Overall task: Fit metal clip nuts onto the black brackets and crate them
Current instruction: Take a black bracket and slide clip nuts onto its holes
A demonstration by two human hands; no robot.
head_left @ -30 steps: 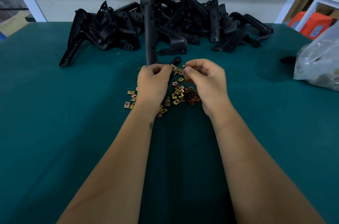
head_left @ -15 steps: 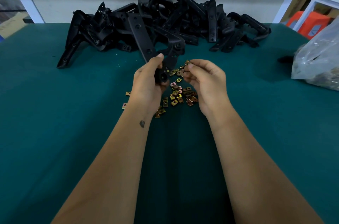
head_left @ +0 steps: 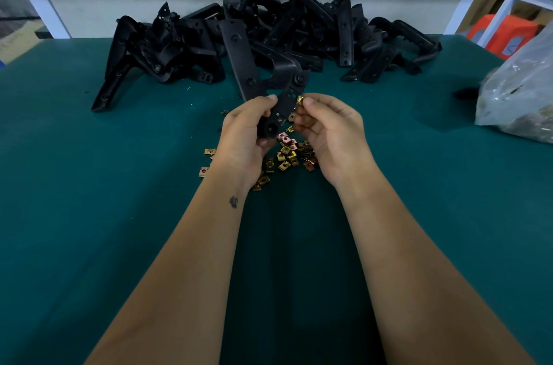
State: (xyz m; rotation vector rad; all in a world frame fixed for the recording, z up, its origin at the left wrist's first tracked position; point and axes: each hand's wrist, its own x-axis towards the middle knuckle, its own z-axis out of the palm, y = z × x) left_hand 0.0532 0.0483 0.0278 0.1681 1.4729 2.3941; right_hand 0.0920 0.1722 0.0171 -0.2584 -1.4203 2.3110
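Now left hand [head_left: 245, 137] grips one black bracket [head_left: 263, 77]; right hand [head_left: 327, 131] pinches one clip nut [head_left: 300, 100].

We extend both forearms forward; our left hand [head_left: 244, 137] curls in a grip, our right hand [head_left: 327, 131] pinches with thumb and forefinger.

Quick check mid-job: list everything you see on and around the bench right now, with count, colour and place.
bracket in hand: one, black, above the nuts
bracket pile: many, black, far edge of table
loose clip nuts: many, brass-coloured, table centre
held clip nut: one, brass-coloured, at bracket's edge
plastic bag: one, clear, right edge
table: one, green top
stool: one, orange, beyond the table, right
left hand: grips bracket
right hand: pinches nut
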